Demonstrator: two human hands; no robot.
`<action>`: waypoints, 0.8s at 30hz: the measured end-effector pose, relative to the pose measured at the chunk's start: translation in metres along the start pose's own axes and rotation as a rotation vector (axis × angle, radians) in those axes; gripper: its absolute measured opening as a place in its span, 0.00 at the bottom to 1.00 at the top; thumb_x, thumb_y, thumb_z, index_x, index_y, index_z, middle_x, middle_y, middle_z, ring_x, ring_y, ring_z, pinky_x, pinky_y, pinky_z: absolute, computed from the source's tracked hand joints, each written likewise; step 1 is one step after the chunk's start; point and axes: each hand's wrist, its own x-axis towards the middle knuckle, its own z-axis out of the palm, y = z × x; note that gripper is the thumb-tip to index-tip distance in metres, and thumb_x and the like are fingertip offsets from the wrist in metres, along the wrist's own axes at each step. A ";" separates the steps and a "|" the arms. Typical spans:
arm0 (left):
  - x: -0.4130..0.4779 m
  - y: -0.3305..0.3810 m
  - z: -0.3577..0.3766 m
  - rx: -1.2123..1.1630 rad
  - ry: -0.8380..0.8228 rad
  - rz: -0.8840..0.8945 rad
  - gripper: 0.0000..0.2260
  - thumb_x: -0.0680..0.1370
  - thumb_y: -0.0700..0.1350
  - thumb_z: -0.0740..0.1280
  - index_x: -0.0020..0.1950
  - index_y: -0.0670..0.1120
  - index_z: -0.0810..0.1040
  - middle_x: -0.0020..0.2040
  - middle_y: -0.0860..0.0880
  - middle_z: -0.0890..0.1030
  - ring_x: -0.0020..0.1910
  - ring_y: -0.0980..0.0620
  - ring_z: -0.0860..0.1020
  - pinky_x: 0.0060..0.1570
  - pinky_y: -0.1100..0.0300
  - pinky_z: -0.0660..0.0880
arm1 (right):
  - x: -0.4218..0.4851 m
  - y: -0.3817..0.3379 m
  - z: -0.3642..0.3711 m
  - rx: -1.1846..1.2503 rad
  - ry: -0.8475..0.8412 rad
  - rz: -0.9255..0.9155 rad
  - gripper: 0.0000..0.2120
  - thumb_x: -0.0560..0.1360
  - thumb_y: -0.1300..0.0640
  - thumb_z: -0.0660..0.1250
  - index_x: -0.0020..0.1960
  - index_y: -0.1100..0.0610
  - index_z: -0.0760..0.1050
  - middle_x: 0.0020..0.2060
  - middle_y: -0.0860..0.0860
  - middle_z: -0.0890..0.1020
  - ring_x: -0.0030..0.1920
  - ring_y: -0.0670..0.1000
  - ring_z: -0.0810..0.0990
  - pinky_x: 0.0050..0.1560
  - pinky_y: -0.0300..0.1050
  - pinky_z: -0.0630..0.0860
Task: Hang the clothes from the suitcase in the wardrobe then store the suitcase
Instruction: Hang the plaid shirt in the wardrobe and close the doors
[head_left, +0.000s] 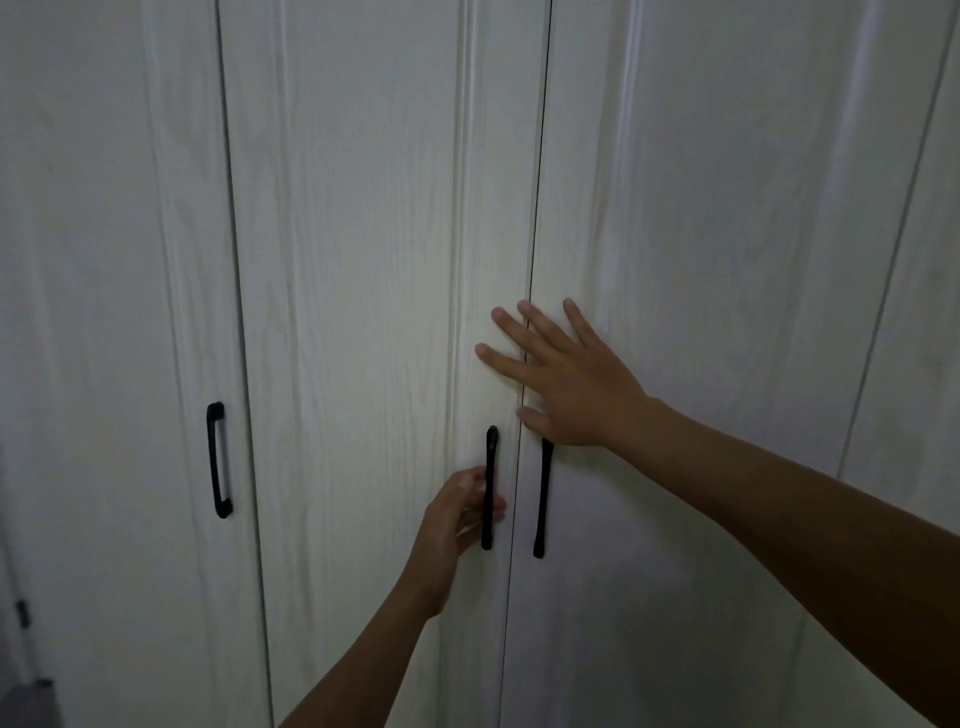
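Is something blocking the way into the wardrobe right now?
Yes, its shut doors do. The left hand curls round the black handle of the middle door, and the right hand lies flat across the seam between that door and the right door. Nothing stands between the hands and the doors.

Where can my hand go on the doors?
There is bare door between the far-left handle and the middle handle, and above the right hand. It is crowded at the middle seam: the left hand grips the middle handle, the right hand presses flat above the right handle.
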 end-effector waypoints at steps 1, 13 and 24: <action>0.001 -0.001 0.000 0.008 0.006 -0.003 0.18 0.86 0.52 0.55 0.67 0.47 0.78 0.55 0.42 0.85 0.57 0.42 0.83 0.62 0.49 0.78 | 0.001 0.000 0.002 0.004 -0.001 0.000 0.41 0.77 0.36 0.60 0.83 0.45 0.44 0.82 0.54 0.41 0.82 0.58 0.41 0.77 0.69 0.44; -0.049 0.011 -0.048 0.046 0.032 -0.148 0.25 0.86 0.57 0.50 0.66 0.44 0.80 0.61 0.45 0.84 0.61 0.43 0.82 0.64 0.44 0.77 | 0.005 -0.017 -0.016 0.306 -0.044 0.098 0.38 0.76 0.42 0.60 0.82 0.48 0.54 0.83 0.54 0.45 0.82 0.59 0.40 0.80 0.60 0.39; -0.171 0.036 -0.217 0.008 0.282 -0.186 0.23 0.86 0.55 0.53 0.66 0.41 0.80 0.60 0.41 0.84 0.61 0.40 0.82 0.66 0.42 0.75 | 0.041 -0.163 -0.056 1.422 -0.105 0.295 0.21 0.78 0.40 0.67 0.71 0.40 0.73 0.65 0.43 0.78 0.64 0.47 0.77 0.66 0.47 0.73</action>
